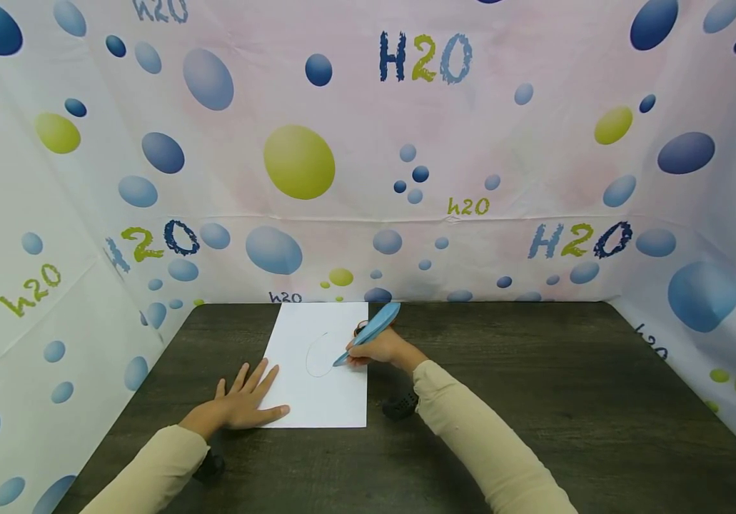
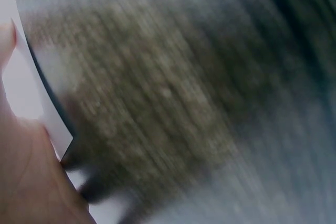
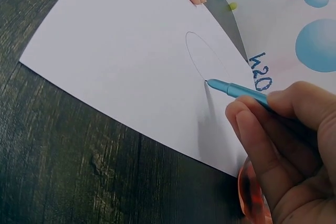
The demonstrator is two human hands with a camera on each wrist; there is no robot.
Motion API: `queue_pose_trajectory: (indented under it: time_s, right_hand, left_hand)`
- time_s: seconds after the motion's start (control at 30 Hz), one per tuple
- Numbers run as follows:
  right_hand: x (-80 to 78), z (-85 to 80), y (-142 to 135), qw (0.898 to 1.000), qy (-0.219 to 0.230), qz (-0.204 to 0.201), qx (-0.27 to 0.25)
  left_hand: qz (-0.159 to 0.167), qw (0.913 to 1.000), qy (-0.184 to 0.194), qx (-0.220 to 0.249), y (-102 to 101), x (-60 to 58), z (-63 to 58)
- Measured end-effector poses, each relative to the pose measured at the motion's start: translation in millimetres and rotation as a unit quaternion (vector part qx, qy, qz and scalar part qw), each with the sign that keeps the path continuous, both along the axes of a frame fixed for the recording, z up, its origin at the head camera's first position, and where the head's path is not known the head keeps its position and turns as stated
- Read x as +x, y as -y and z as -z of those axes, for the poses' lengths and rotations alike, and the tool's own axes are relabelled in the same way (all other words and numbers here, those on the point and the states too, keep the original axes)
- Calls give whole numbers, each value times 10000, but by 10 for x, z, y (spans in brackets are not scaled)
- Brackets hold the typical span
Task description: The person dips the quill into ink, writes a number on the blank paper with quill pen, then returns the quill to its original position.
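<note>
A sheet of white paper [image 1: 342, 400] lies on the dark table, with a thin oval outline [image 1: 307, 357] drawn on it. My right hand [image 1: 377, 348] pinches a blue pen [image 1: 377, 323] with a broad, feather-shaped upper end. In the right wrist view the tip of the pen [image 3: 220, 85] meets the lower end of the oval's line. My left hand [image 1: 239, 403] lies flat with fingers spread over the left edge of the sheet. Part of this hand [image 2: 26, 171] and a corner of the paper [image 2: 58, 129] show in the left wrist view.
The dark wood-grain table [image 1: 535, 400] reaches back to a white backdrop [image 1: 355, 100] printed with blue and green dots and H2O lettering. An orange, see-through object [image 3: 251, 192] is partly hidden behind the right hand. Dark wrist devices [image 1: 400, 407] sit under both forearms.
</note>
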State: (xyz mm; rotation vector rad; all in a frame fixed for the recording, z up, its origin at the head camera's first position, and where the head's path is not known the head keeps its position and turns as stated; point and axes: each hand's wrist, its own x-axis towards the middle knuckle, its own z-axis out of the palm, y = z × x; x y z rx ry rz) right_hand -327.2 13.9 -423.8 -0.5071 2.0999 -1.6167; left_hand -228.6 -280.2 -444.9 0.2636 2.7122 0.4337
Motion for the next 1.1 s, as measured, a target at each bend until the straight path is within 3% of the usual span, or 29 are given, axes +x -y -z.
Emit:
queue_pose_trajectory:
  time_s: [0.23,0.5,0.7,1.1]
  right_hand:
    - [-15,35,17,9987,-26,494,-105]
    - [-1,66,67,9956,-89,894,-250]
    - [21,72,122,9914,0,1240,-410]
    - [0,157,205,9902,-97,1300,-495]
  left_hand:
    - [20,9999,-84,80,37,-26,86]
    - [15,9999,-46,102,-28,39,-64]
    - [8,10000,-64,7,-52,50,-80]
    - [-26,9999,-161,-43,-52,44,-55]
